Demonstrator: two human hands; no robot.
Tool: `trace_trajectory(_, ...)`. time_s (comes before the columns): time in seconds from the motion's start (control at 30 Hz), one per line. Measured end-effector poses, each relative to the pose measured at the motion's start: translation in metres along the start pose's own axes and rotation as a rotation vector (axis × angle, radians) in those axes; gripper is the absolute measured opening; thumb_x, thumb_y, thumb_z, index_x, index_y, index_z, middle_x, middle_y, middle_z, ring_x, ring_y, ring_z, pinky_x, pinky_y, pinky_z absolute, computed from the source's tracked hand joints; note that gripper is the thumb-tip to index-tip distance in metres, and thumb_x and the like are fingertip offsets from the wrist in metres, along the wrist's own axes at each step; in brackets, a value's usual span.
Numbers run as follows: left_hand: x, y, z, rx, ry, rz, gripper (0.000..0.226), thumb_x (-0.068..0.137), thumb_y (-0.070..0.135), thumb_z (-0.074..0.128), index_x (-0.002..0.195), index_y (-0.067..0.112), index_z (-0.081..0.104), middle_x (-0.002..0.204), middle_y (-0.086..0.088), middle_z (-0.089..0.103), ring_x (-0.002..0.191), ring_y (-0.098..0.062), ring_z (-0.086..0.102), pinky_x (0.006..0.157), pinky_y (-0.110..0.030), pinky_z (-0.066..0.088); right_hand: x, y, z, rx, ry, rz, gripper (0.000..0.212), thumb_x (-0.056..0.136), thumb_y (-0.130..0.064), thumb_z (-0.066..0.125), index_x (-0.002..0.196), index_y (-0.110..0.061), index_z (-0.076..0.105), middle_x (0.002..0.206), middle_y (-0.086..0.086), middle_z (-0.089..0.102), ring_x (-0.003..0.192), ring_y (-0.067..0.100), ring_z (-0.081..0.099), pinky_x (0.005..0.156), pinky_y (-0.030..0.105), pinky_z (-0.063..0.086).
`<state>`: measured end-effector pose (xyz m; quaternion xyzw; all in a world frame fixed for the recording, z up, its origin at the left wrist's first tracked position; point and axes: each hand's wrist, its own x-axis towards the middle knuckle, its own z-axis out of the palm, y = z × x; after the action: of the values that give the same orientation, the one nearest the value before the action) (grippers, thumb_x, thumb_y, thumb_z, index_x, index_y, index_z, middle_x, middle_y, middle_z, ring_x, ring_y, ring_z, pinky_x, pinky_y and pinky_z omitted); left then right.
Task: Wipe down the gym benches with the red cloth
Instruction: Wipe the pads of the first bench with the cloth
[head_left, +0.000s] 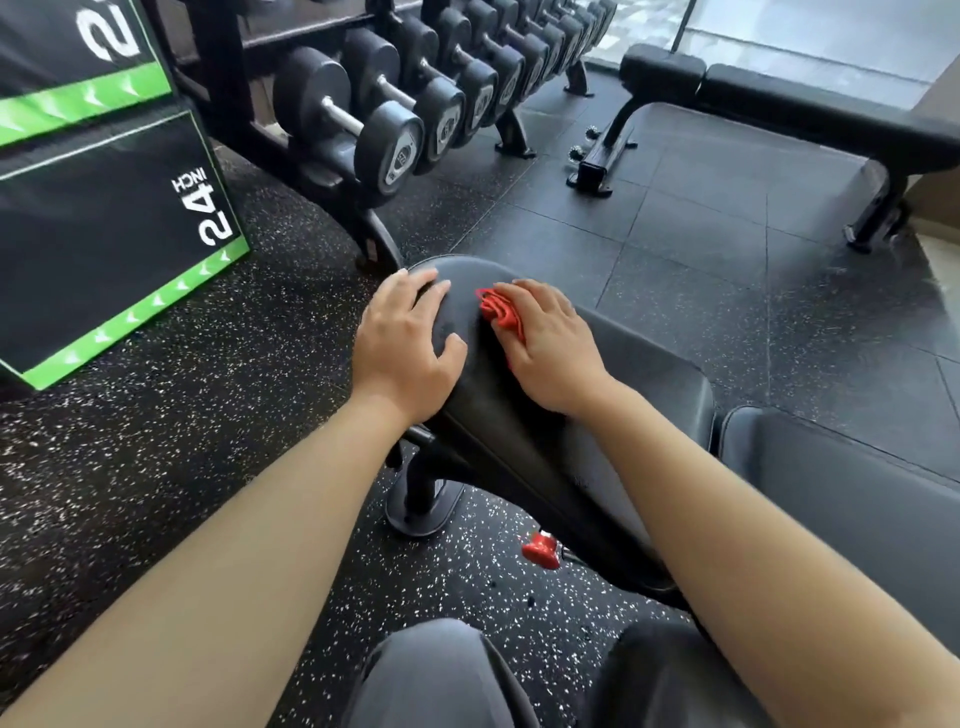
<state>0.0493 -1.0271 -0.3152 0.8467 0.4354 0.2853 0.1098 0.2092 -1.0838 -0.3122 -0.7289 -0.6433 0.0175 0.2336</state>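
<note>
The left hand (408, 345) lies flat with fingers (415, 291) spread and released, gripping nothing, likely steadying the near bench (649, 379), a smooth, rounded black padded counter. Just right of those fingers, the right hand (550, 348) presses the red cloth (500, 310), a soft crumpled wad, against the pad, fingers curled over it. Far beyond them waits a second bench (810, 111).

Speckled rubber floor (156, 467); dumbbell rack (415, 104); green-striped plyo boxes (104, 234); bright window (810, 36).
</note>
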Motion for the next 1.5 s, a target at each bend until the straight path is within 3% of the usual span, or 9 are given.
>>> trace_trajectory(0.2,0.000,-0.001,0.001,0.020,0.003,0.013,0.074,0.073,0.045,0.030,0.131,0.006,0.052,0.142,-0.009,0.045,0.134,-0.031,0.032,0.115,-0.039,0.021,0.029,0.002,0.002,0.010,0.007,0.008,0.042,0.097,-0.035,0.039,0.136,-0.019,0.042,0.136,0.004,0.045,0.130,0.025,0.035,0.108,0.040,0.029)
trace_trajectory(0.4,0.008,0.001,0.001,0.095,-0.105,-0.017,0.060,0.090,0.038,0.041,0.144,0.012,0.036,0.154,-0.005,0.027,0.143,-0.026,0.015,0.118,-0.034,0.009,-0.006,0.011,0.002,0.011,0.049,-0.124,0.045,0.095,-0.034,0.041,0.136,-0.016,0.044,0.139,0.006,0.046,0.131,0.026,0.037,0.108,0.039,0.031)
trace_trajectory(0.53,0.006,0.000,0.003,0.007,-0.022,-0.026,0.061,0.082,0.031,0.036,0.139,0.011,0.044,0.151,-0.004,0.034,0.141,-0.024,0.022,0.115,-0.026,0.009,0.029,0.013,0.004,0.004,0.017,-0.096,0.043,0.097,-0.036,0.039,0.136,-0.019,0.043,0.136,0.004,0.046,0.129,0.026,0.037,0.106,0.041,0.032)
trace_trajectory(0.83,0.008,-0.005,0.005,0.010,-0.026,-0.009,0.061,0.081,0.028,0.035,0.139,0.011,0.045,0.150,-0.003,0.035,0.141,-0.023,0.023,0.116,-0.027,0.010,0.078,0.006,0.002,0.034,-0.119,0.045,0.040,0.098,-0.040,0.034,0.134,-0.024,0.040,0.137,0.005,0.044,0.125,0.030,0.040,0.100,0.044,0.035)
trace_trajectory(1.03,0.008,-0.005,0.004,0.026,-0.041,-0.001,0.063,0.081,0.029,0.034,0.139,0.009,0.045,0.150,-0.005,0.034,0.140,-0.026,0.022,0.115,-0.026,0.007,0.024,0.005,0.003,-0.017,-0.030,-0.097,0.049,0.095,-0.038,0.038,0.141,-0.021,0.037,0.144,0.004,0.038,0.133,0.025,0.032,0.107,0.047,0.031)
trace_trajectory(1.17,0.006,-0.003,0.003,0.041,-0.064,0.001,0.064,0.081,0.031,0.030,0.140,0.010,0.043,0.151,-0.007,0.032,0.141,-0.028,0.021,0.117,-0.031,0.009,-0.052,-0.001,-0.006,-0.007,-0.051,-0.127,0.056,0.090,-0.045,0.026,0.141,-0.023,0.036,0.148,0.005,0.036,0.139,0.029,0.026,0.110,0.048,0.028)
trace_trajectory(1.37,0.004,-0.002,0.002,0.063,-0.109,-0.022,0.067,0.081,0.032,0.023,0.144,0.012,0.037,0.154,-0.005,0.026,0.143,-0.025,0.015,0.118,-0.035,0.010,-0.130,-0.010,-0.014,-0.096,-0.030,-0.148,0.054,0.090,-0.040,0.035,0.141,-0.024,0.036,0.147,0.003,0.038,0.137,0.029,0.030,0.103,0.044,0.034)
trace_trajectory(1.5,0.004,-0.003,0.001,0.079,-0.124,0.003,0.053,0.094,0.023,0.031,0.145,0.010,0.034,0.155,-0.007,0.023,0.144,-0.026,0.013,0.118,-0.034,0.007,-0.144,-0.011,-0.011,-0.219,-0.016,-0.175,0.055,0.088,-0.038,0.038,0.141,-0.025,0.034,0.146,0.004,0.039,0.135,0.029,0.034,0.100,0.042,0.037)
